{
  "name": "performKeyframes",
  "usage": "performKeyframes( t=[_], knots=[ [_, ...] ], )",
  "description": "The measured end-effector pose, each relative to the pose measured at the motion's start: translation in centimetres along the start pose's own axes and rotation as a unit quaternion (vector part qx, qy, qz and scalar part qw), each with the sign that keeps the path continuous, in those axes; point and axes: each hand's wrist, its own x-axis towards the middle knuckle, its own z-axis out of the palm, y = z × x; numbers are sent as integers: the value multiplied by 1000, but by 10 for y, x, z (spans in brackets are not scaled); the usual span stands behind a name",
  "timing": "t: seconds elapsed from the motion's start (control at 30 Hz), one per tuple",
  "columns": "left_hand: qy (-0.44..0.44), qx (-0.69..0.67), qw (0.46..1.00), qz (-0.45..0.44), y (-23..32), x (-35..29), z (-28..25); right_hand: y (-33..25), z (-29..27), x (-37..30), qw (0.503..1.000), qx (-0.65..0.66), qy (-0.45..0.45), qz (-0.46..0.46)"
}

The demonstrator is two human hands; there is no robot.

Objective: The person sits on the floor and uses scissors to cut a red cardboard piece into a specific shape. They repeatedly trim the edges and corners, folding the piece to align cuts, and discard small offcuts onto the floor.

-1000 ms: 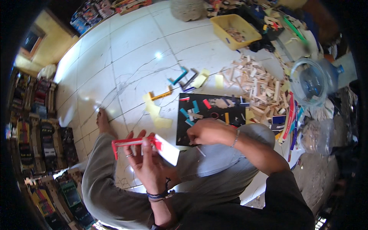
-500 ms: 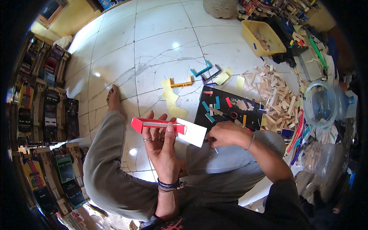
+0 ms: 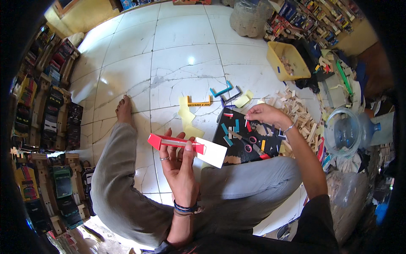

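My left hand (image 3: 182, 167) grips a red, shallow U-shaped piece (image 3: 173, 143) with a pale inner side. A blank white card (image 3: 215, 153) lies against its right end, held under my thumb. My right hand (image 3: 267, 116) is over the far edge of a black board (image 3: 230, 160), thumb and fingertips pinched on a small white strip (image 3: 246, 122). On the board are scissors (image 3: 248, 144) with dark and pink handles, small teal strips (image 3: 224, 129), a red strip (image 3: 249, 126) and a yellow strip (image 3: 263, 145).
Finished-looking U-shaped pieces, one yellow (image 3: 198, 103) and one teal (image 3: 221, 89), sit on the tiles by yellow paper sheets (image 3: 186, 115). Wooden blocks (image 3: 302, 114) are heaped at the right, near a yellow tub (image 3: 284, 63) and a clear water jug (image 3: 344, 131). Packaged goods (image 3: 53, 114) line the left.
My right hand has moved up and away from my knee to the board's far side, uncovering the scissors. My left hand keeps its hold on the red piece and card. The view has shifted slightly.
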Motion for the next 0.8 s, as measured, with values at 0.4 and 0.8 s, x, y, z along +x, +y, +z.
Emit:
performKeyframes(
  t=[0.4, 0.8],
  knots=[
    [-42, 32, 998, 21, -14, -1, -4, 42, 4, 17, 973, -141, 167, -77],
    [-41, 15, 999, -13, -13, -2, -2, -4, 17, -42, 885, -301, 302, -187]
  ],
)
